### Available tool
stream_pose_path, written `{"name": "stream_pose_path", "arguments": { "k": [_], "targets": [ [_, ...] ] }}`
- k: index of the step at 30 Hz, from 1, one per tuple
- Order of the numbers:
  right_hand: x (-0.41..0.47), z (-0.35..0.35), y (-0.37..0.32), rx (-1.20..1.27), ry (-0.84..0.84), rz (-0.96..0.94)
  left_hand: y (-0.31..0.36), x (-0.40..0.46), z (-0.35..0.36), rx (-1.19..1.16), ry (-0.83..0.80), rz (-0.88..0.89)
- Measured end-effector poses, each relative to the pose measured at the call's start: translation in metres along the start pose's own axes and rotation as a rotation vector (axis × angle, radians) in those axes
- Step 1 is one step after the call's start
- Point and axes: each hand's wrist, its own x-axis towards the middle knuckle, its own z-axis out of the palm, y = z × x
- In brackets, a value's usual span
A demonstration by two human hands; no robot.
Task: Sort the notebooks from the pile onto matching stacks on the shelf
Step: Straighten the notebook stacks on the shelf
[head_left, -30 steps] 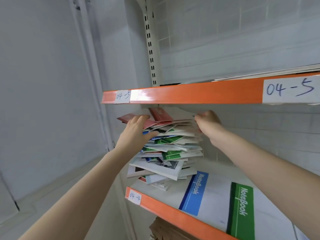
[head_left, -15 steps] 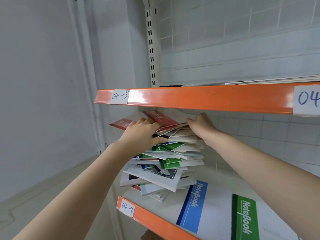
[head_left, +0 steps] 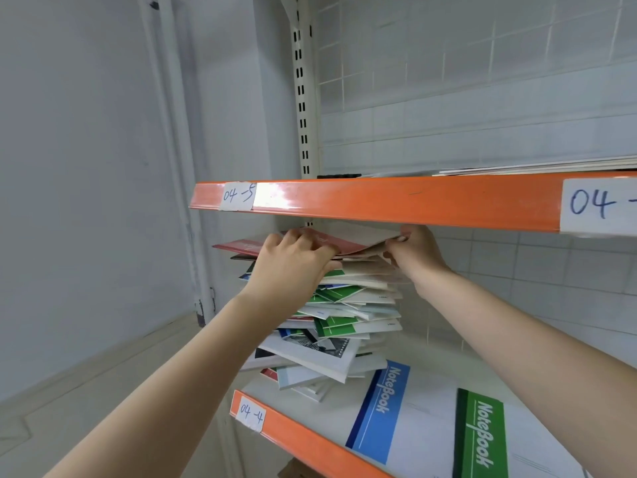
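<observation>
Both bare forearms reach up to mid-frame; the left hand [head_left: 287,267] lies palm-down with fingers curled, and the right hand [head_left: 415,255] pinches.
</observation>
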Motion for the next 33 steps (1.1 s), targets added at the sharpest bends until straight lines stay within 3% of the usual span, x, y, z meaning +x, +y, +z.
{"name": "stream_pose_path", "arguments": {
  "k": [5, 14, 17, 19, 21, 23, 25, 28, 30, 33],
  "targets": [
    [-0.011, -0.018, 0.008, 0.598, 0.081, 0.422, 0.042, -0.012, -0.011, -0.046, 0.177, 0.003],
    [-0.033, -0.061, 0.042, 0.532, -0.046, 0.646, 0.075, -0.044, -0.019, -0.202, 0.383, 0.159],
    [-0.046, -0.064, 0.049, 0.640, -0.197, 0.751, 0.080, -0.051, -0.019, -0.286, 0.446, 0.166],
    [-0.053, -0.067, 0.055, 0.759, -0.283, 0.825, 0.084, -0.056, -0.018, -0.350, 0.448, -0.018],
    [-0.059, -0.069, 0.059, 0.839, -0.280, 0.844, 0.091, -0.062, -0.026, -0.508, 0.383, -0.432],
    [-0.065, -0.069, 0.063, 0.865, -0.242, 0.797, 0.096, -0.069, -0.036, -0.849, 0.238, -0.894],
    [-0.070, -0.069, 0.067, 0.842, -0.193, 0.736, 0.102, -0.073, -0.049, -1.359, 0.066, -1.162],
    [-0.080, -0.075, 0.074, 0.830, -0.119, 0.658, 0.114, -0.075, -0.058, -2.001, -0.145, -1.175],
    [-0.091, -0.085, 0.079, 0.841, -0.066, 0.611, 0.123, -0.070, -0.061, -2.169, -0.207, -1.150],
    [-0.108, -0.108, 0.089, 0.827, 0.006, 0.545, 0.143, -0.064, -0.064, -2.236, -0.248, -1.159]
  ]
}}
